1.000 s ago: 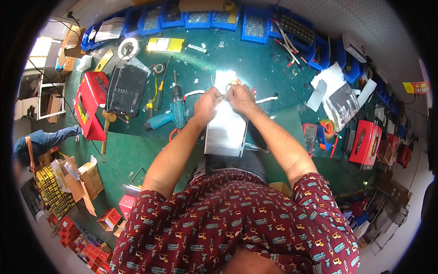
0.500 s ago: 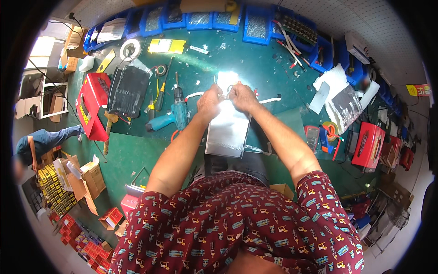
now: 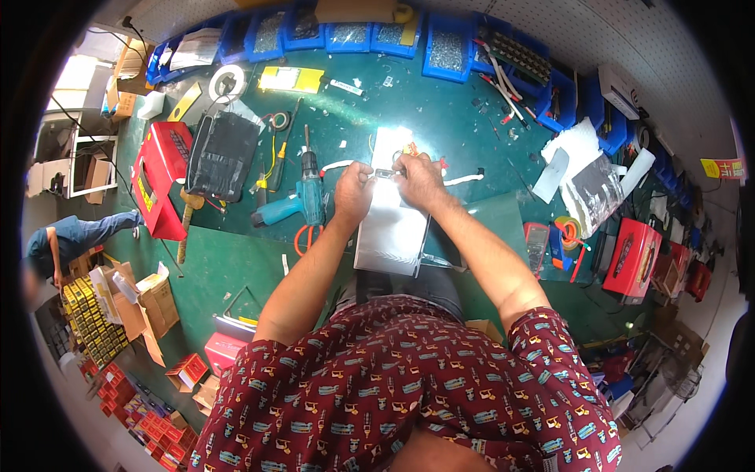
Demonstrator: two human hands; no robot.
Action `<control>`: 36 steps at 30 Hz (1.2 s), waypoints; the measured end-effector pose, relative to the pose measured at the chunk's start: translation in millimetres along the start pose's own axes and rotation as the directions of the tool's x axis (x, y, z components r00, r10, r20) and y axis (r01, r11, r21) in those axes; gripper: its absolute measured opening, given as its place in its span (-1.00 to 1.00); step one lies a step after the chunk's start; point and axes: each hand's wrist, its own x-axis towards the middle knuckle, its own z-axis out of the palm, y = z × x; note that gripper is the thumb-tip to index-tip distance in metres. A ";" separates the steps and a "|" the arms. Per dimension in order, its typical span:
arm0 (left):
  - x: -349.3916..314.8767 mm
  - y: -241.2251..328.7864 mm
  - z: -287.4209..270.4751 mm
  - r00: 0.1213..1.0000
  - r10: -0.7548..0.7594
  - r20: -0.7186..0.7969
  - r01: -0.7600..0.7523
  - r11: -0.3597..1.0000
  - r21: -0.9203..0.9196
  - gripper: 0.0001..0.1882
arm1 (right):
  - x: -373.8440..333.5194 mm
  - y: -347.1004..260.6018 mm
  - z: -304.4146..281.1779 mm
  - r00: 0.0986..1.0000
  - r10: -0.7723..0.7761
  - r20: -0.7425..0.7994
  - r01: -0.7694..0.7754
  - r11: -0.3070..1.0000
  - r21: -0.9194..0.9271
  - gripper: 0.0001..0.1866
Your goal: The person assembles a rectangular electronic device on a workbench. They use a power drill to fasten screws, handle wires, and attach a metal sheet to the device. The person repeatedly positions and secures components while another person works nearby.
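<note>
A silvery box-shaped metal case (image 3: 388, 240) lies in front of me, its top end washed out by bright light. Over it my left hand (image 3: 353, 193) and my right hand (image 3: 420, 182) face each other with fingers pinched. Between the fingertips is a small dark strip-like piece (image 3: 384, 173), held at both ends; its exact kind is too small to make out. White cables (image 3: 464, 179) with dark ends stick out on both sides of the case. Left of my left hand lies a teal cordless drill (image 3: 308, 193), with orange-handled pliers or scissors (image 3: 302, 238) just below it.
Blue bins (image 3: 447, 53) of small hardware line the far edge of the green bench (image 3: 338, 126). On the left lie a black device (image 3: 222, 156) and a red housing (image 3: 161, 181). Foam-wrapped parts (image 3: 590, 185), a multimeter (image 3: 536, 242) and a red box (image 3: 634, 259) sit right. Another person (image 3: 71, 240) stands far left.
Both hands have drawn slightly apart and toward me, so the dark piece between the fingertips shows more clearly. The case stays in place, and the view has shifted a little.
</note>
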 end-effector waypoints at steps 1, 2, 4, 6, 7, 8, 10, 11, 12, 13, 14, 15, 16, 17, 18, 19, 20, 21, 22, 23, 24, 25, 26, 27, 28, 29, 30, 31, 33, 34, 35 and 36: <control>0.7 -2.2 0.6 1.000 -0.018 0.014 0.018 1.000 -0.023 -0.79 | -0.8 -2.1 0.9 1.000 0.001 -0.009 -0.001 1.000 -0.020 -0.84; 1.2 -4.4 0.8 0.999 -0.036 0.028 0.037 0.998 -0.045 -0.80 | -0.8 -3.9 1.3 1.000 0.002 -0.018 -0.002 0.999 -0.040 -0.85; 2.2 -0.8 0.2 0.999 -0.031 0.042 0.032 0.999 -0.035 -0.81 | 1.1 -6.5 -0.9 0.999 0.036 0.001 -0.036 0.998 -0.042 -0.87; 1.4 3.9 -2.4 0.999 0.011 0.039 -0.012 0.999 0.036 -0.81 | 3.1 -7.3 -1.3 0.997 0.072 0.009 -0.072 0.997 -0.036 -0.89; 1.9 6.9 -3.0 0.999 0.023 0.034 -0.025 0.998 0.057 -0.81 | 5.1 -7.3 -1.4 0.996 0.091 0.007 -0.091 0.995 -0.028 -0.90; 2.2 10.2 -3.4 0.999 0.036 0.029 -0.038 0.996 0.077 -0.81 | 6.6 -7.2 -1.4 0.994 0.110 0.005 -0.110 0.994 -0.021 -0.91; 7.0 15.4 -6.3 0.999 0.007 0.051 -0.011 0.998 0.065 -0.79 | 9.7 -0.2 -2.5 0.997 0.072 0.017 -0.072 0.997 0.041 -0.90; 8.9 17.0 -10.8 0.996 -0.040 0.083 0.037 0.999 0.035 -0.77 | 11.2 3.8 -3.7 0.998 0.052 0.022 -0.054 0.996 0.072 -0.88; 8.9 23.1 -14.8 0.988 -0.091 0.121 0.091 0.996 0.007 -0.75 | 12.8 7.9 -4.5 0.997 0.054 0.054 -0.060 0.993 0.103 -0.85; 11.7 29.5 -18.1 0.985 -0.080 0.151 0.070 0.995 0.069 -0.73 | 15.9 12.3 -6.0 0.995 0.056 0.086 -0.067 0.989 0.134 -0.82; 17.4 36.0 -22.1 0.981 -0.071 0.181 0.048 0.990 0.131 -0.70 | 18.9 16.1 -6.7 0.991 0.056 0.117 -0.075 0.983 0.165 -0.79; 20.6 41.7 -26.8 0.976 -0.069 0.207 0.028 0.981 0.193 -0.68 | 20.6 13.0 -9.2 0.989 0.047 0.138 -0.066 0.988 0.139 -0.77; 22.5 40.3 -29.0 0.971 -0.054 0.233 0.003 0.977 0.214 -0.67 | 22.3 10.4 -12.3 0.986 0.038 0.159 -0.056 0.992 0.112 -0.75; 24.4 39.0 -31.9 0.965 -0.040 0.259 -0.022 0.972 0.233 -0.65 | 22.9 7.6 -14.8 0.983 0.030 0.181 -0.046 0.995 0.086 -0.73; 26.2 39.6 -34.1 0.958 -0.027 0.287 -0.048 0.967 0.251 -0.64 | 22.6 5.5 -14.3 0.988 0.021 0.150 -0.029 0.998 0.051 -0.73; 27.8 40.6 -34.8 0.957 -0.026 0.289 -0.057 0.959 0.277 -0.64 | 21.0 2.4 -12.7 0.993 0.012 0.120 -0.014 1.000 0.016 -0.73; 29.2 41.8 -34.7 0.957 -0.026 0.290 -0.066 0.951 0.303 -0.63 | 19.4 -0.3 -10.3 0.996 0.001 0.090 0.001 1.000 -0.020 -0.73; 29.3 42.8 -33.2 0.955 -0.026 0.294 -0.074 0.942 0.326 -0.63 | 17.1 -0.9 -5.8 0.999 -0.036 0.017 0.037 0.997 -0.063 -0.73; 27.9 40.9 -30.5 0.961 -0.021 0.276 -0.076 0.938 0.337 -0.62 | 14.7 -0.5 0.3 0.996 -0.077 -0.054 0.070 0.992 -0.109 -0.72; 25.6 38.7 -27.2 0.966 -0.016 0.258 -0.078 0.934 0.348 -0.62 | 13.1 0.5 4.7 0.985 -0.120 -0.123 0.100 0.983 -0.157 -0.71; 23.7 39.4 -25.2 0.971 -0.007 0.239 -0.081 0.929 0.361 -0.61 | 15.0 2.5 6.4 0.993 -0.079 -0.090 0.066 0.989 -0.134 -0.72; 22.9 40.6 -21.9 0.977 -0.015 0.213 -0.068 0.925 0.374 -0.61 | 19.4 4.8 6.9 0.998 -0.037 -0.056 0.031 0.993 -0.112 -0.72; 22.6 42.2 -17.9 0.982 -0.021 0.187 -0.054 0.920 0.387 -0.62 | 22.8 7.2 7.3 1.000 0.004 -0.022 -0.006 0.996 -0.092 -0.73; 22.8 44.0 -15.5 0.987 -0.024 0.159 -0.042 0.916 0.399 -0.62 | 24.4 4.9 3.0 1.000 0.022 0.008 -0.021 0.997 -0.070 -0.72; 22.8 42.4 -14.9 0.988 -0.021 0.151 -0.041 0.919 0.392 -0.63 | 25.6 2.6 -1.3 0.999 0.040 0.037 -0.038 0.998 -0.048 -0.72; 22.6 39.0 -14.7 0.989 -0.017 0.145 -0.040 0.922 0.386 -0.63 | 25.4 0.3 -5.5 0.996 0.058 0.067 -0.056 0.998 -0.027 -0.72; 20.5 39.1 -15.3 0.990 -0.017 0.141 -0.038 0.925 0.378 -0.64 | 23.1 -4.3 -11.4 0.992 0.063 0.108 -0.061 0.998 -0.025 -0.71; 18.4 39.2 -15.9 0.991 -0.025 0.135 -0.025 0.935 0.353 -0.65 | 20.3 -10.9 -19.4 0.986 0.070 0.149 -0.067 0.998 -0.022 -0.69; 17.4 41.8 -18.4 0.992 -0.035 0.125 -0.005 0.954 0.301 -0.66 | 11.6 -10.3 -23.8 0.999 0.011 0.053 -0.014 0.998 0.057 -0.69; 17.0 33.9 -19.6 0.992 -0.020 0.121 -0.012 0.967 0.256 -0.73 | 3.0 -6.2 -20.4 0.995 -0.052 -0.084 0.062 0.990 0.123 -0.71; 14.4 26.1 -20.1 0.997 0.030 0.072 -0.042 0.984 0.175 -0.75 | -6.9 -1.4 -18.1 0.970 -0.104 -0.222 0.145 0.973 0.178 -0.72; 5.5 15.8 -22.7 0.998 0.066 0.011 -0.067 0.993 0.100 -0.76 | -19.1 0.1 -16.2 0.939 -0.027 -0.343 0.119 0.961 0.251 -0.73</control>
